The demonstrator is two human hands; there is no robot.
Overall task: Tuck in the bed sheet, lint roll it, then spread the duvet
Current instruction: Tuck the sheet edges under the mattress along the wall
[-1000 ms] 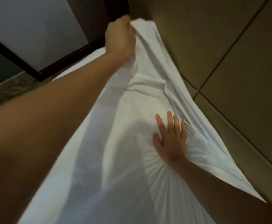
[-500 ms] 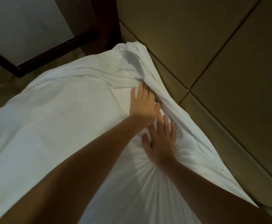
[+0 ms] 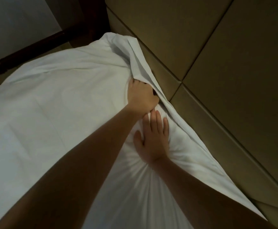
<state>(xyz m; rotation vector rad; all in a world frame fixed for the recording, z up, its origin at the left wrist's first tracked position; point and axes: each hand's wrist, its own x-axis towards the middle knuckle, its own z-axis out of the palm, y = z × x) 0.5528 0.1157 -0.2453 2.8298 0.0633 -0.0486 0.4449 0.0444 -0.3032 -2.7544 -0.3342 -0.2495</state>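
Note:
A white bed sheet point(image 3: 52, 104) covers the mattress and bunches into loose folds along the padded headboard. My left hand point(image 3: 141, 96) is curled into the sheet near the headboard, its fingers gripping a fold of fabric. Just below it, my right hand point(image 3: 153, 138) lies flat with straight fingers, pressing the sheet down so that creases fan out from under the wrist. The sheet's far corner point(image 3: 118, 42) stands up, rumpled, against the headboard. No lint roller or duvet is in view.
A tan padded headboard point(image 3: 217, 63) with dark seams runs along the right, tight against the mattress. Dark wooden trim point(image 3: 35, 45) and a pale wall panel point(image 3: 19, 22) lie beyond the bed's far edge.
My left hand came down from the raised sheet corner to the headboard side and went from flat to gripping a fold. My right hand stayed pressed flat on the sheet.

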